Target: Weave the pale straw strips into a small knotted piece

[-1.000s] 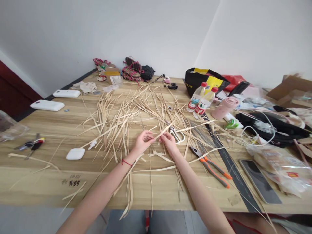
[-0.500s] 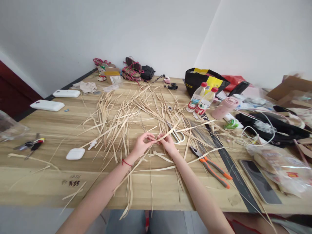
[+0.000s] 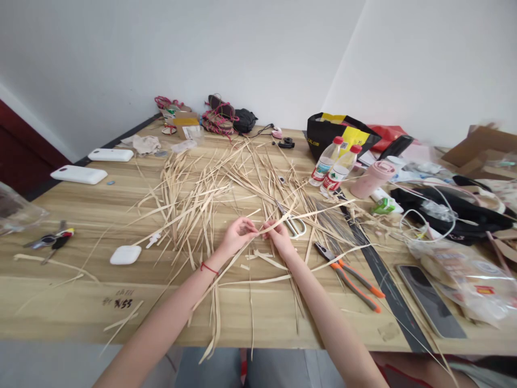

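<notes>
Between my two hands runs a pale, flat plant-fibre strip (image 3: 278, 223), slanting up to the right. My left hand (image 3: 239, 235) pinches it between thumb and fingers, a red cord around that wrist. Close beside it, my right hand (image 3: 278, 235) has its fingers closed on the same strip. Many loose strips (image 3: 194, 199) lie in a tangled spread beyond and under my hands. Just past my right hand lie scissors (image 3: 298, 228), partly covered by strips. Pliers (image 3: 347, 275) with orange and grey handles rest to the right of my right forearm.
Two red-capped bottles (image 3: 337, 175), a pink tumbler (image 3: 372, 179) and a black and yellow bag (image 3: 343, 134) stand at the back right. A phone (image 3: 430, 300) lies at right. Keys (image 3: 52, 238) and a white earbud case (image 3: 125, 255) lie at left.
My hands stay nearly in place. The fingers of my left hand have shifted slightly on the strip, and the strip's angle has changed a little.
</notes>
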Demonstrator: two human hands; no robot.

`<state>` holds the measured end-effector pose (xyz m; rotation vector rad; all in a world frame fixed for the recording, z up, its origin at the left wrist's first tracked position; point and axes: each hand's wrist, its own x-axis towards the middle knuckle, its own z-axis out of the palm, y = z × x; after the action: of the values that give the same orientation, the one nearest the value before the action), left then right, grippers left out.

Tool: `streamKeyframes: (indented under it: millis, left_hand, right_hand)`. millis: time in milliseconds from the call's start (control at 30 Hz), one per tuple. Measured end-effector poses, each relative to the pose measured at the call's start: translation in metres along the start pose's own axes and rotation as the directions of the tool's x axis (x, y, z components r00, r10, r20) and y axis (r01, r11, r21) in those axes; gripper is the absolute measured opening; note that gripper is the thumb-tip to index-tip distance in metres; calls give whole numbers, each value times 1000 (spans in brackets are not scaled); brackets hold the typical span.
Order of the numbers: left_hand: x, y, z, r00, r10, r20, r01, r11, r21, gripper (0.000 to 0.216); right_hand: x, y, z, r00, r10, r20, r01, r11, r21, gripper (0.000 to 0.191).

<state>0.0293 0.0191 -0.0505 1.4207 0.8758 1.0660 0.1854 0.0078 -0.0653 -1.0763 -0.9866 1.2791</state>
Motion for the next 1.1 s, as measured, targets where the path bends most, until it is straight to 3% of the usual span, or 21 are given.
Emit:
streamKeyframes:
  millis: [367, 633, 967, 1100]
  left_hand:
    - [5, -8, -1, 1000, -29, 6, 30, 998, -53, 35]
    - [4, -7, -3, 998, -17, -54, 14, 999, -52, 32]
    - [3, -3, -1, 1000, 31, 2, -31, 998, -63, 30]
    - [5, -7, -1, 1000, -8, 11, 9, 996, -87, 33]
  right_hand:
    - [2, 1, -4, 999, -36, 6, 36, 996, 86, 27]
    - [-1, 3, -1, 985, -42, 168, 59, 993, -99, 24]
    - [3, 8, -4, 991, -55, 122, 62, 997, -55, 24]
    - [4, 8, -4, 992, -60, 113, 63, 998, -29, 26]
